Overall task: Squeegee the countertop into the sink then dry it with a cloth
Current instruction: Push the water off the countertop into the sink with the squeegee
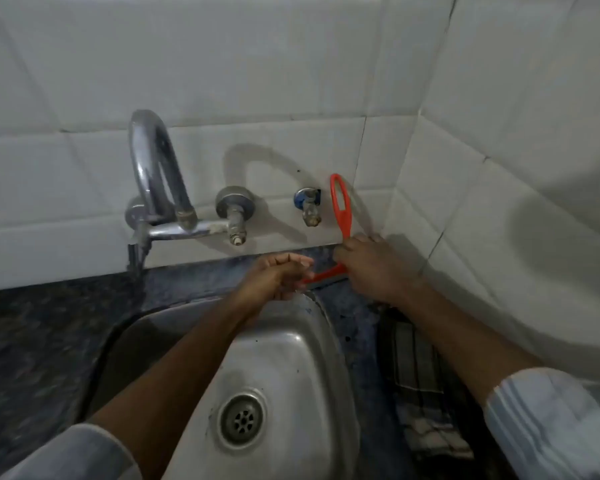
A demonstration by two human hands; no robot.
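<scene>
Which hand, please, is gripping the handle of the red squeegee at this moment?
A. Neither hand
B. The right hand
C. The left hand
B: the right hand is closed around the red squeegee handle, while the left hand only meets the blade's end.

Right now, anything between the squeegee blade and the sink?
Nothing solid on the countertop. The squeegee, held in the right hand, sits right behind the sink rim; only the left hand, at the blade's left end, hangs over that edge.
</scene>
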